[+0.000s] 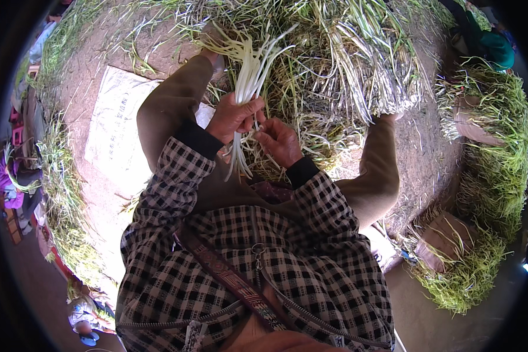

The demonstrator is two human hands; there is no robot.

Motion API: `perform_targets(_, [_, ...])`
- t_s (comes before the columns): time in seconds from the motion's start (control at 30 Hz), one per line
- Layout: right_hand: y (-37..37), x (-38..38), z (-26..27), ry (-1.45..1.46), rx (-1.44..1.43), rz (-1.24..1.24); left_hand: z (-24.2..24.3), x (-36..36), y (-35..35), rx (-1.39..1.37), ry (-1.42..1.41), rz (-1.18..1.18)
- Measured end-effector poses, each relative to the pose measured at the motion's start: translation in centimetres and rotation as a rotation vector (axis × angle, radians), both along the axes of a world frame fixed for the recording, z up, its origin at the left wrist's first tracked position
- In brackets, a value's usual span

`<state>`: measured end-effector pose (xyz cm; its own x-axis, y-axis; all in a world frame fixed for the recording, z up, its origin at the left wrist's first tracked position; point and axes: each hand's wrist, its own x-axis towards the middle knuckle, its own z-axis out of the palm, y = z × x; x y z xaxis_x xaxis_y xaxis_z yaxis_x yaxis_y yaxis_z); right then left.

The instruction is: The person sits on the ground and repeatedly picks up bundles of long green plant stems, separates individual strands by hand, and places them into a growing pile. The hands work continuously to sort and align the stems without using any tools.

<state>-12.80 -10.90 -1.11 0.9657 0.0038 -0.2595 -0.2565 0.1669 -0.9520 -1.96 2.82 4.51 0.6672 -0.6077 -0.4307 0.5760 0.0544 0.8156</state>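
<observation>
My left hand (pixel 239 115) is closed around a bunch of pale, long-stemmed leafy stalks (pixel 248 79), which look like garlic chives or a similar vegetable. Their loose tips fan out above the fist, and the white ends hang below it. Just to the right, my right hand (pixel 278 140) has its thumb and fingers pinched together at a thin stalk beside the bunch. A large heap of similar stalks (pixel 378 83), green at the top and white at the lower ends, lies in front of me to the right, between my legs and over the right foot.
A white woven sack (pixel 119 127) with printing lies flat on the ground at left. Bundles of green stalks wrapped in brown material (pixel 449 242) stand along the right side. More loose greens (pixel 61 176) line the left. Other people are at the far left and upper right edges.
</observation>
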Motion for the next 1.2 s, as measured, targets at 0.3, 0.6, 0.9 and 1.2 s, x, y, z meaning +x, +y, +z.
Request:
perform_targets(0.3, [-1.6, -2.8, -0.7, 0.208, 0.120, 0.071, -0.7, 0.3, 0.5, 0.060, -0.002, 0.045])
perform_targets(0.6, [-9.5, -9.8, -10.6, 0.339, -0.595, 0.167, 1.7, 2.7, 1.8, 0.036, -0.129, 0.218])
perform_targets(0.9, [-9.9, -7.0, -7.4, 0.537, -1.249, 0.459, 6.4, 6.2, 3.2, -0.144, -0.263, 0.421])
perform_targets(1.2, [-18.3, 2.5, -4.3, 0.218, -1.501, -0.227, -1.0, 3.8, 1.5, -0.018, 0.116, 0.197])
